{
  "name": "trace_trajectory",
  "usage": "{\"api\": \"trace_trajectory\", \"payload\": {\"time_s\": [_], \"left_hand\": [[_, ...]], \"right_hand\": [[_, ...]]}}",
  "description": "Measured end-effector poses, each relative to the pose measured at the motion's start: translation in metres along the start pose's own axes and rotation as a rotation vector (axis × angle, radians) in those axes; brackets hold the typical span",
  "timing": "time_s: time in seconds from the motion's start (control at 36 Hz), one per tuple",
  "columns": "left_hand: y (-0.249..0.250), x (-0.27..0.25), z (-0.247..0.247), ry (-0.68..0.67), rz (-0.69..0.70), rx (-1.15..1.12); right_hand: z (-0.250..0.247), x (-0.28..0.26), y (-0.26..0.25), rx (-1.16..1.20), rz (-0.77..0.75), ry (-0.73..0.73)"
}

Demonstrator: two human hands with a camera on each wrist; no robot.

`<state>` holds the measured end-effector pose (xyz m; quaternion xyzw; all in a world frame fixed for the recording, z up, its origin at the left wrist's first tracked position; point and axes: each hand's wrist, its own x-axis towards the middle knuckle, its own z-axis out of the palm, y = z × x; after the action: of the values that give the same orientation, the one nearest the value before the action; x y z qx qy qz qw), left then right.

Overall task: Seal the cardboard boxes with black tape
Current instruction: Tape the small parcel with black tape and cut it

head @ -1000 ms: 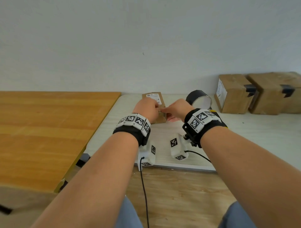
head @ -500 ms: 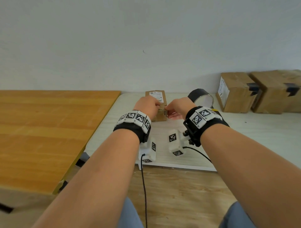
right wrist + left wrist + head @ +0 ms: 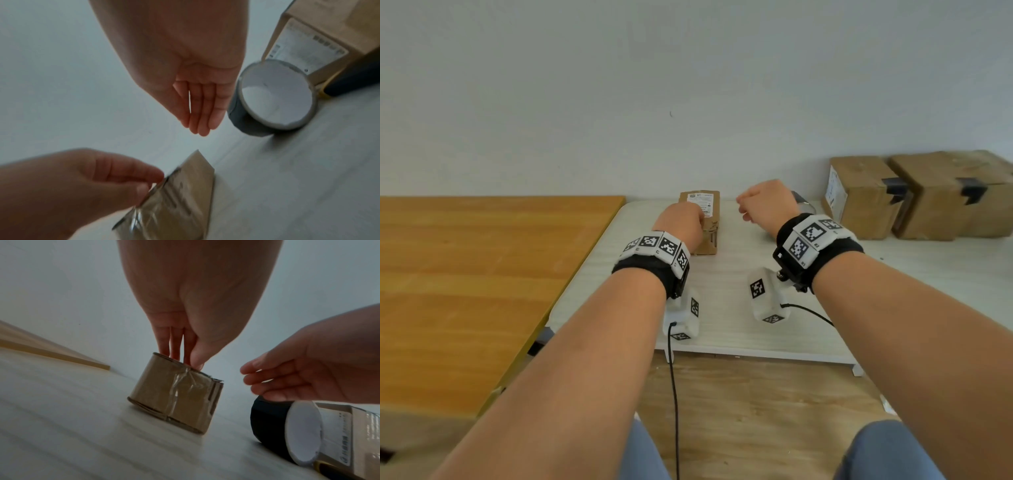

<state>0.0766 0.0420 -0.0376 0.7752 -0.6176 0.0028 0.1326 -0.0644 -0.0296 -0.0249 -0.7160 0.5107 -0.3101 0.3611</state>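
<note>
On the white counter (image 3: 739, 329), two boxes with black tape on them (image 3: 914, 195) sit far right, and the small cardboard box (image 3: 174, 392) lies near the middle, pinched at its top edge by the left hand (image 3: 185, 321). The right hand (image 3: 197, 100), fingers straight and empty, hangs just left of the black tape roll (image 3: 273, 97). The roll stands on edge, so a clumsy reach could likely set it rolling, and the light box may shift if that pinch slackens
</note>
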Motion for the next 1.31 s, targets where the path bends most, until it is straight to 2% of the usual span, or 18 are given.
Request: {"api": "trace_trajectory", "payload": {"time_s": [0.14, 0.31, 0.42, 0.5, 0.61, 0.78, 1.08, 1.31], "left_hand": [[0.008, 0.001, -0.002, -0.008, -0.023, 0.040], [0.019, 0.004, 0.000, 0.007, -0.005, 0.047], [0.035, 0.003, -0.003, 0.052, 0.066, 0.065], [0.048, 0.004, -0.002, 0.024, 0.095, 0.101], [0.056, 0.006, 0.000, 0.028, 0.108, 0.151], [0.053, 0.009, 0.007, 0.024, 0.098, 0.106], [0.022, 0.000, 0.012, -0.037, -0.023, 0.147], [0.019, 0.001, 0.013, -0.026, -0.017, 0.168]], "right_hand": [[-0.030, -0.005, -0.001, -0.154, -0.043, 0.121], [-0.059, -0.005, 0.014, -0.346, -0.047, 0.164], [-0.071, -0.001, 0.026, -0.438, -0.019, 0.073], [-0.073, 0.004, 0.035, -0.522, -0.017, -0.013], [-0.070, 0.005, 0.040, -0.547, -0.051, -0.048], [-0.066, 0.005, 0.041, -0.481, -0.075, 0.041], [-0.053, 0.000, 0.025, -0.464, -0.088, -0.005], [-0.050, -0.006, 0.012, -0.474, -0.054, -0.026]]}}
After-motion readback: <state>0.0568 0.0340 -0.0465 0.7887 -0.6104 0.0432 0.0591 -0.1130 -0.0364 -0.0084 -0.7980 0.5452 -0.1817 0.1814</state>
